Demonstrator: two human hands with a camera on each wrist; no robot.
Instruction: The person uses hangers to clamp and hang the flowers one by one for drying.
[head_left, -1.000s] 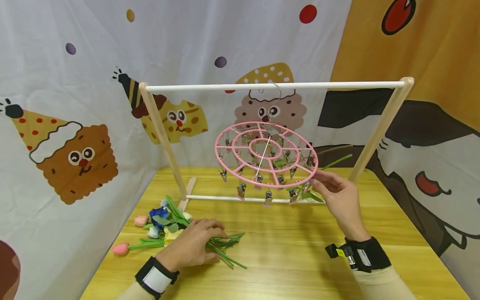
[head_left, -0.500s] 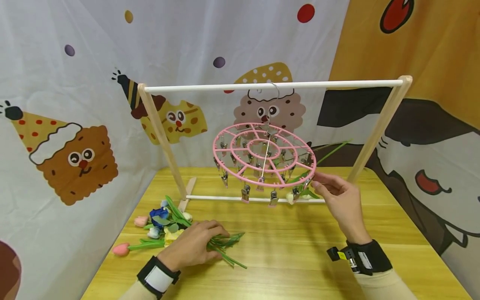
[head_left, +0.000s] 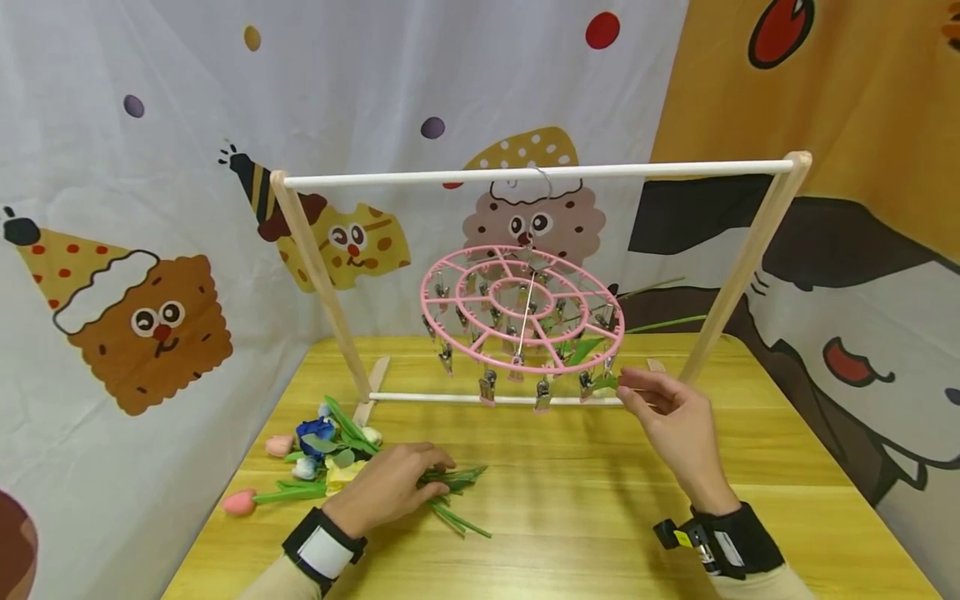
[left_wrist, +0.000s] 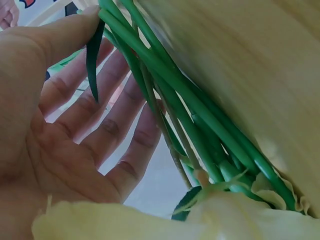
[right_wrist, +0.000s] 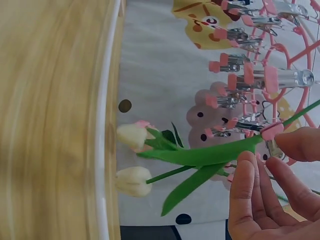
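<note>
A round pink clip hanger (head_left: 558,339) hangs from the white rail by its metal hook, ringed with metal clips. In the right wrist view my right hand (right_wrist: 267,200) pinches a pink-tipped clip (right_wrist: 273,132) at the hanger's edge between thumb and forefinger. Beside that clip run a green stem and a broad leaf (right_wrist: 200,153). Two white tulips (right_wrist: 134,181) hang below. My left hand (head_left: 393,487) rests on a bunch of green flower stems (head_left: 461,521) on the table. In the left wrist view its fingers are spread loosely, and the thumb touches the stems (left_wrist: 170,75).
A wooden rack with a white top rail (head_left: 420,177) and lower bar (head_left: 427,397) stands on the wooden table (head_left: 570,517). Blue, yellow and pink artificial flowers (head_left: 315,433) lie at the left. A cartoon-printed cloth (head_left: 360,83) hangs behind.
My right hand has moved slightly lower at the hanger's edge, and the green stem's end has tipped down. The hanger has turned a little. My left hand has stayed over the stems, its fingers loosening slightly.
</note>
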